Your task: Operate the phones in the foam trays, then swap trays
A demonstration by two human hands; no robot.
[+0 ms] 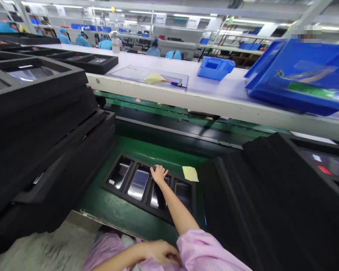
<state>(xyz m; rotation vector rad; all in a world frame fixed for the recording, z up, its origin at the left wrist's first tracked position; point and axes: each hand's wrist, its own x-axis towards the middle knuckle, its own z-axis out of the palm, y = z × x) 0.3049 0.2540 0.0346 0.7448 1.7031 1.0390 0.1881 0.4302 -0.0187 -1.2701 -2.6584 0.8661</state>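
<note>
My right hand (159, 174) reaches over a black foam tray (147, 207), its fingers spread at the tray's far edge. Several dark, glossy, phone-sized panels lie in the tray's slots. The hand is just above the third panel (157, 196) from the left; my forearm partly covers this one and the panel (183, 194) on the right. I cannot tell whether the fingertips touch anything. Low in front of my body, my left hand (164, 251) rests beside my right sleeve, its fingers bent and mostly hidden.
Tall stacks of black foam trays stand at left (39, 124) and right (260, 195). A yellow paper note (190, 173) lies on the green surface (101, 210). Across the white shelf (164, 92) are blue bins (216, 68) and a pen (177, 84). People in blue caps sit beyond.
</note>
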